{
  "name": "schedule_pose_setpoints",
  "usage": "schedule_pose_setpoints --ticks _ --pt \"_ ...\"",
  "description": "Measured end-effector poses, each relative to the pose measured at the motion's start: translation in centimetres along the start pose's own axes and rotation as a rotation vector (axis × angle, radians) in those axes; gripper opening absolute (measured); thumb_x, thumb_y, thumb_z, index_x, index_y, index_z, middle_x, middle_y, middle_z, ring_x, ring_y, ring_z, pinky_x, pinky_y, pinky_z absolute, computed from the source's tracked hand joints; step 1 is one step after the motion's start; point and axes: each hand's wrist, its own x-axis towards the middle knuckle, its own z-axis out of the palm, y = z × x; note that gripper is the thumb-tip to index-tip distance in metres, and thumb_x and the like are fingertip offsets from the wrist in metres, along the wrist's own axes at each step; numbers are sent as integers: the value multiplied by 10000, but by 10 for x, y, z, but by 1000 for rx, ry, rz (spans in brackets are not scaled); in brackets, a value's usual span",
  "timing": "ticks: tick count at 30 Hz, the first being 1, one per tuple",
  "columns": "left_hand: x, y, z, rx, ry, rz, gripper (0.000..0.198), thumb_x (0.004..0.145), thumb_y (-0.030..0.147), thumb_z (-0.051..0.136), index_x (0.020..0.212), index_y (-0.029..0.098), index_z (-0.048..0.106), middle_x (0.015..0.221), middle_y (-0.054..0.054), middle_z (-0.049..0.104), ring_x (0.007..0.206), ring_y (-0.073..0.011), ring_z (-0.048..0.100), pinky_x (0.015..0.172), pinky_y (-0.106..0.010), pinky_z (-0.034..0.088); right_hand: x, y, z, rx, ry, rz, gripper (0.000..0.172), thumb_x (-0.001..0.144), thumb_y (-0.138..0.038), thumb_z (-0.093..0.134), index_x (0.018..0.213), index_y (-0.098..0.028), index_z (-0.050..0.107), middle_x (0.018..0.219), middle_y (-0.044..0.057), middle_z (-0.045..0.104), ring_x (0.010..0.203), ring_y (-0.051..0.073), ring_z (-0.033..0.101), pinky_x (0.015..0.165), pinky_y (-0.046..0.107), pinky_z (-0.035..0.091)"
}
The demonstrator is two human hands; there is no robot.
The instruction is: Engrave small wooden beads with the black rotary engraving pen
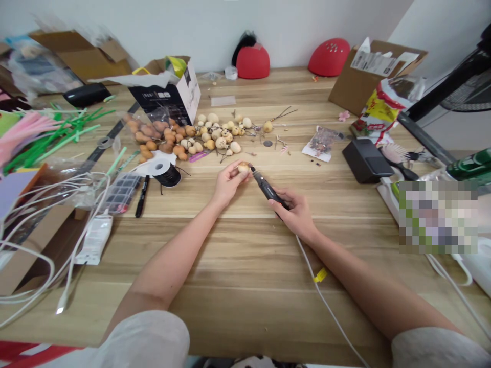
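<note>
Over the middle of the table, my left hand [229, 183] pinches a small gourd [243, 167], partly brown and partly pale, between thumb and fingers. My right hand [293, 208] is wrapped round a black rotary tool [268, 190], which tilts up and to the left. Its tip meets or nearly meets the gourd's right side; I cannot tell whether they touch. From the tool's lower end a white cord [320, 296] with a yellow tag runs down toward me. Behind my left hand lies a pile of pale gourds [220, 134], with brown ones [169, 135] beside it.
Left of my hands are a spool of black cord [168, 174], a black marker [142, 197], a compartment box [123, 191] and tangled white cables [76, 245]. On the right stand a black block [366, 159], a snack bag [378, 110] and a cardboard box [349, 84]. Two red domes [253, 62] sit by the wall.
</note>
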Motion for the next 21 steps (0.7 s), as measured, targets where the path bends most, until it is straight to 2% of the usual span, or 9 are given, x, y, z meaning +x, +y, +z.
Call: schedule_pose_setpoints --ticks 4,9,13,21 --pt "0 -1 -1 3 0 -7 674 650 347 871 1264 177 650 1171 -118 741 1012 -225 718 906 -366 565 0 0 0 8 11 -9 486 737 -435 728 1124 -141 719 1030 126 774 778 233 718 562 305 563" --pt "1 -2 -1 6 1 -2 668 652 336 863 1263 166 652 1145 -119 746 991 -225 719 926 -394 557 0 0 0 25 -2 -16 472 720 -432 737 1100 -152 728 1084 127 763 803 236 721 543 292 560" --pt "1 -2 -1 -3 -1 2 641 647 328 865 1233 160 668 1154 -123 743 975 -219 719 905 -383 560 0 0 1 17 3 -4 491 739 -437 717 1122 -129 716 1031 136 768 764 232 718 532 296 553" --pt "1 -3 -1 -14 7 3 681 612 360 888 1225 154 672 1129 -126 754 980 -230 722 890 -378 568 0 0 1 23 9 -15 474 733 -439 725 1100 -139 722 1069 134 770 839 258 731 588 318 577"
